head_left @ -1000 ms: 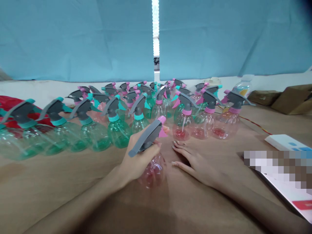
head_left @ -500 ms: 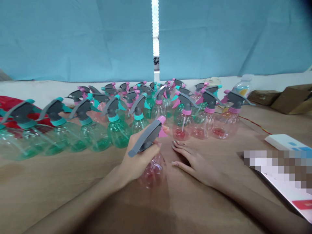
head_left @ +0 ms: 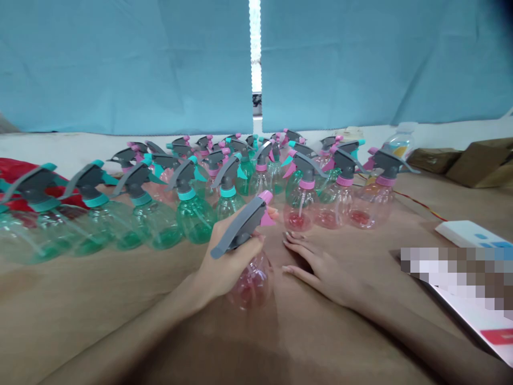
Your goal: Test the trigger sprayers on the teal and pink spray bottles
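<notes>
My left hand (head_left: pixel 230 256) is wrapped round the neck of a pink spray bottle (head_left: pixel 252 283) with a grey sprayer head and a pink nozzle and trigger. That bottle stands on the wooden table (head_left: pixel 172 326), and my fingers hide its collar. Flat on the tabletop, just right of the bottle, rests my right hand (head_left: pixel 320 267), fingers spread and holding nothing. Beyond it stands a pink spray bottle (head_left: pixel 298 216) with a pink collar. Past my left hand is a green spray bottle (head_left: pixel 196 219) with a turquoise collar.
Several more green bottles (head_left: pixel 160 230) line the left side, with further pink and green ones behind. A red cloth or bag (head_left: pixel 16 171) lies far left. To the right are a white box (head_left: pixel 473 235), a partly blurred flat thing (head_left: pixel 465 310), brown packages (head_left: pixel 481 163) and a clear bottle (head_left: pixel 402 141).
</notes>
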`<state>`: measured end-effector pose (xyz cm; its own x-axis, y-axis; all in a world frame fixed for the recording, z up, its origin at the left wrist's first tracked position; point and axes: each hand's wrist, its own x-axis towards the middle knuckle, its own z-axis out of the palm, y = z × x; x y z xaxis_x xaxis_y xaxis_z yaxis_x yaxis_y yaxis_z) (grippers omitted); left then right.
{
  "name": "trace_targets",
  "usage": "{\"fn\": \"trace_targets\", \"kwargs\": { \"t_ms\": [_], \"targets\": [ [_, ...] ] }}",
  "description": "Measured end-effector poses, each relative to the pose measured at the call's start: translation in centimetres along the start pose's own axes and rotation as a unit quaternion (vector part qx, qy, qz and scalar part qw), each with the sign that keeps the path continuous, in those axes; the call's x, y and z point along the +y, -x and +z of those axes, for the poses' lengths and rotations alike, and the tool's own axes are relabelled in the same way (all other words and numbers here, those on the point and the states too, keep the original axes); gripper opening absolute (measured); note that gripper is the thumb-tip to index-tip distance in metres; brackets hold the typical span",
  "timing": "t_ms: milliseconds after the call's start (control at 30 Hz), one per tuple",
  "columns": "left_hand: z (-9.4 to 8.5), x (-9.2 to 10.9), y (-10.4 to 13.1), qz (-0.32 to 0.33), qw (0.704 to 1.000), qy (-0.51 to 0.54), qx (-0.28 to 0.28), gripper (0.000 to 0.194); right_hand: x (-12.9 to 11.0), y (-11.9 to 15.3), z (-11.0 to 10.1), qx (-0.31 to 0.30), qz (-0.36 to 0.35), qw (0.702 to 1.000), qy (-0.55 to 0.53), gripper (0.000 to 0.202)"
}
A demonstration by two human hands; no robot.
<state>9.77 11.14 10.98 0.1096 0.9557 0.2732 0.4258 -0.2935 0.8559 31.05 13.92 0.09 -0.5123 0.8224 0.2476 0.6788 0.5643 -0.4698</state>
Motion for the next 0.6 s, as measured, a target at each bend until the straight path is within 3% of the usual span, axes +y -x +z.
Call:
{"fn": "trace_targets", "kwargs": {
  "t_ms": [367, 600],
  "targets": [
    [-0.3, 1.7, 0.0, 0.009, 1.0, -0.008, -0.019, 0.012, -0.1, 0.0, -0.1, 0.003, -0.003, 1.0, -0.009, 0.06],
    [-0.6, 0.7, 0.2, -0.007, 1.0, -0.023, -0.013, 0.007, 0.0, 0.1, 0.0, 0.005, 0.0, 1.0, -0.015, 0.059]
  ]
}}
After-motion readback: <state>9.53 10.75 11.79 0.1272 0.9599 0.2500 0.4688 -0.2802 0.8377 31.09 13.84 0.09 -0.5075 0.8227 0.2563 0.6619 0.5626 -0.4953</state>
